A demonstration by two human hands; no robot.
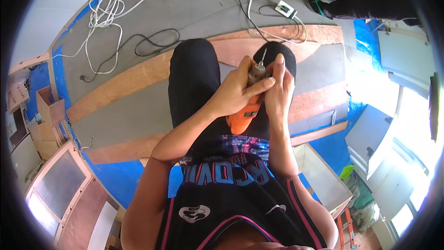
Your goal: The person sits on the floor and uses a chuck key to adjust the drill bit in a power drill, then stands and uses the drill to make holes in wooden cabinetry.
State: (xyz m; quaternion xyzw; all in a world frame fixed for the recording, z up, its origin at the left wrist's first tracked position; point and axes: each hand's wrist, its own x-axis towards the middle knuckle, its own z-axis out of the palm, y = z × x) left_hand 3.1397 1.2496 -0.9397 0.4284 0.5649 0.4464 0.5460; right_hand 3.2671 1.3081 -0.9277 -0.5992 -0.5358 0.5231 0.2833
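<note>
An orange power drill (243, 118) with a grey-brown front end is held over my lap, its thin metal bit (263, 57) pointing away from me. My left hand (237, 90) wraps round the front of the drill, the thumb lying across the top near the chuck. Against the right side of the tool is my right hand (279, 90), closed about it with one digit pointing forward beside the bit. Its other fingers are largely hidden behind the drill. Both black-clad knees show beyond my hands.
Curved wooden strips (125, 76) lie on the grey floor surface around my legs. A white cable coil (105, 14), a black cord (157, 41) and a power strip (286, 9) are ahead. A person's foot (318, 8) stands at the far right. A wooden box (322, 178) is at near right.
</note>
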